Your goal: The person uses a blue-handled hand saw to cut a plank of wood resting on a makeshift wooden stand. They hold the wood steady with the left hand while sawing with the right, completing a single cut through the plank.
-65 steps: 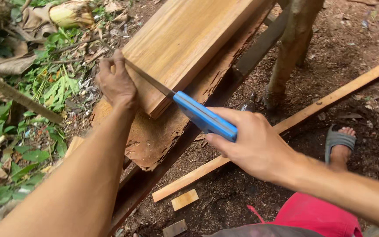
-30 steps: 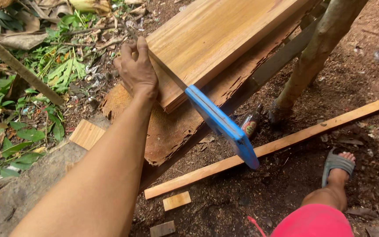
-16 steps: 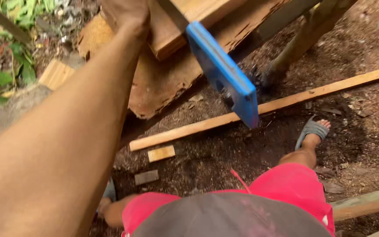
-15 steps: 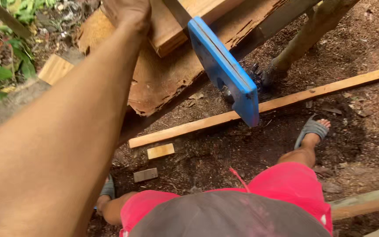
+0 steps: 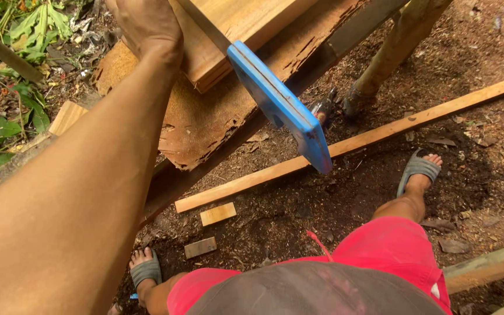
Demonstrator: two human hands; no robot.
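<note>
My left hand presses flat on the end of the wooden plank, fingers spread over its edge, gripping nothing else. The saw sits lodged in the plank, its blue handle hanging free, no hand on it. My right hand is out of view. Below lie a long wooden strip and two small offcuts.

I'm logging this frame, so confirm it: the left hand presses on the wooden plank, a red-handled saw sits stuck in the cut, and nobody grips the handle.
One detail is wrong: the saw handle is blue, not red, as the head view shows. The rest holds: the left hand presses on the wooden plank, the saw sits in the cut, and no hand grips its handle.
</note>
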